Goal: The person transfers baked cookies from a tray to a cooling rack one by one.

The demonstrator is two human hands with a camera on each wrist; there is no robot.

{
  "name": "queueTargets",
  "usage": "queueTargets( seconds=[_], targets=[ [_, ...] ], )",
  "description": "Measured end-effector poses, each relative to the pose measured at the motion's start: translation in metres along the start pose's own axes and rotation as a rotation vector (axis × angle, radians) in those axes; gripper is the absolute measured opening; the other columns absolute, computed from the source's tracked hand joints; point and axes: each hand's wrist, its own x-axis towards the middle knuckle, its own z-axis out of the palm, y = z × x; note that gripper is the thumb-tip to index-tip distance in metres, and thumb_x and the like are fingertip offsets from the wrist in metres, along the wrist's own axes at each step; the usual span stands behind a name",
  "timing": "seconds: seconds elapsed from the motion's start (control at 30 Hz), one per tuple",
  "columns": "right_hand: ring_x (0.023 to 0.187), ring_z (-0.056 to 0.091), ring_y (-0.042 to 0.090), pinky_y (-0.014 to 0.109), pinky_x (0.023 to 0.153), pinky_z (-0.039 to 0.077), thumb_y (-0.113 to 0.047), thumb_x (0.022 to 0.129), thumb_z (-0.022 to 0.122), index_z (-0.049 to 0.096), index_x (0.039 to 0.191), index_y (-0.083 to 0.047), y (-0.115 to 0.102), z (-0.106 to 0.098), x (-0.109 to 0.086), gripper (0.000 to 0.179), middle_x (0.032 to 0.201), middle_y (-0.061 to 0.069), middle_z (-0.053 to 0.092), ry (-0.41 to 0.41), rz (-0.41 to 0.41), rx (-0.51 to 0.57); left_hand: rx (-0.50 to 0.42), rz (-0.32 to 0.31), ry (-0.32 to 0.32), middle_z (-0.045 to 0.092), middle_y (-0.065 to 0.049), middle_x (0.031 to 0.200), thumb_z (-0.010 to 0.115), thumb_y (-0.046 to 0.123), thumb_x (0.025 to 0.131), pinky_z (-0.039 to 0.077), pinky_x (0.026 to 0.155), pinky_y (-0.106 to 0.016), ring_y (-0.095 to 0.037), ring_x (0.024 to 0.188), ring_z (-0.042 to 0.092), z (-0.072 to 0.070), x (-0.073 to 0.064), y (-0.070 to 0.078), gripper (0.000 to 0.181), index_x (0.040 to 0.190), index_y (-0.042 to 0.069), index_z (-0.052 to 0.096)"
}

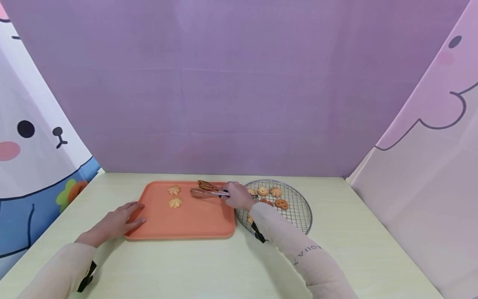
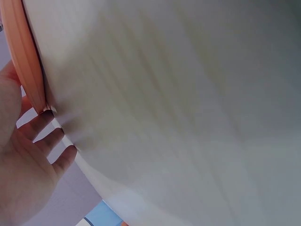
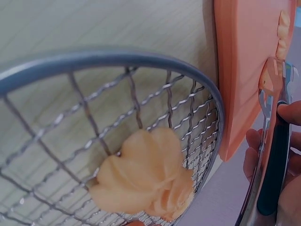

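Note:
My right hand (image 1: 239,196) grips metal tongs (image 3: 275,155) with dark handle grips. The tongs' tips reach over the back right of an orange tray (image 1: 201,224); a cookie (image 3: 269,77) shows at the tips in the right wrist view, but I cannot tell whether they clamp it. Two flower-shaped cookies, one nearer (image 1: 175,202) and one farther (image 1: 174,190), lie on the tray's left half. My left hand (image 1: 117,220) holds the tray's left edge, thumb and forefinger over the rim, other fingertips at the table. Right of the tray, a round wire rack (image 1: 298,211) carries several cookies.
On the rack are a pretzel-shaped cookie (image 1: 281,204), a round one (image 1: 262,191) and flower-shaped ones, partly hidden by my right arm. The rack's rim stands close to the tray's right edge. A purple panel (image 1: 224,104) rises behind the pale table (image 1: 179,270).

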Motion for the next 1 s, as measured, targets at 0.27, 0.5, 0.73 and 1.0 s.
queueTargets(
  seconds=[0.27, 0.5, 0.73, 1.0],
  targets=[
    [0.061, 0.051, 0.010, 0.020, 0.050, 0.039, -0.014, 0.086, 0.059, 0.061, 0.118, -0.008, -0.0013, 0.0024, 0.0031, 0.032, 0.102, 0.007, 0.064, -0.017, 0.025, 0.029, 0.003, -0.008, 0.000, 0.041, -0.032, 0.130, 0.059, 0.046, 0.084, 0.039, 0.086, -0.066, -0.051, 0.115, 0.040, 0.0014, 0.0002, -0.0015, 0.067, 0.129, -0.001, 0.045],
    [0.062, 0.052, 0.011, 0.022, 0.050, 0.039, -0.011, 0.085, 0.059, 0.061, 0.118, -0.008, -0.0004, 0.0042, 0.0042, 0.032, 0.101, 0.007, 0.065, -0.003, 0.019, 0.046, 0.004, -0.006, 0.002, 0.041, -0.032, 0.130, 0.059, 0.048, 0.083, 0.040, 0.086, -0.065, -0.051, 0.115, 0.040, 0.0030, 0.0010, -0.0033, 0.068, 0.129, 0.000, 0.045],
    [0.060, 0.050, 0.011, 0.021, 0.050, 0.036, -0.010, 0.086, 0.058, 0.062, 0.116, -0.009, 0.0009, 0.0052, 0.0040, 0.031, 0.102, 0.006, 0.065, 0.007, 0.005, 0.045, 0.003, -0.003, 0.005, 0.042, -0.031, 0.129, 0.059, 0.047, 0.083, 0.041, 0.086, -0.064, -0.050, 0.115, 0.041, 0.0030, 0.0018, -0.0032, 0.067, 0.129, 0.000, 0.045],
    [0.056, 0.045, 0.010, 0.020, 0.047, 0.033, -0.010, 0.087, 0.057, 0.062, 0.117, -0.009, 0.0018, 0.0041, 0.0025, 0.030, 0.107, 0.007, 0.065, 0.005, 0.006, 0.075, 0.007, -0.001, 0.001, 0.041, -0.032, 0.130, 0.059, 0.047, 0.084, 0.039, 0.087, -0.065, -0.051, 0.115, 0.041, 0.0017, 0.0010, -0.0022, 0.067, 0.129, -0.001, 0.045]
  ],
)
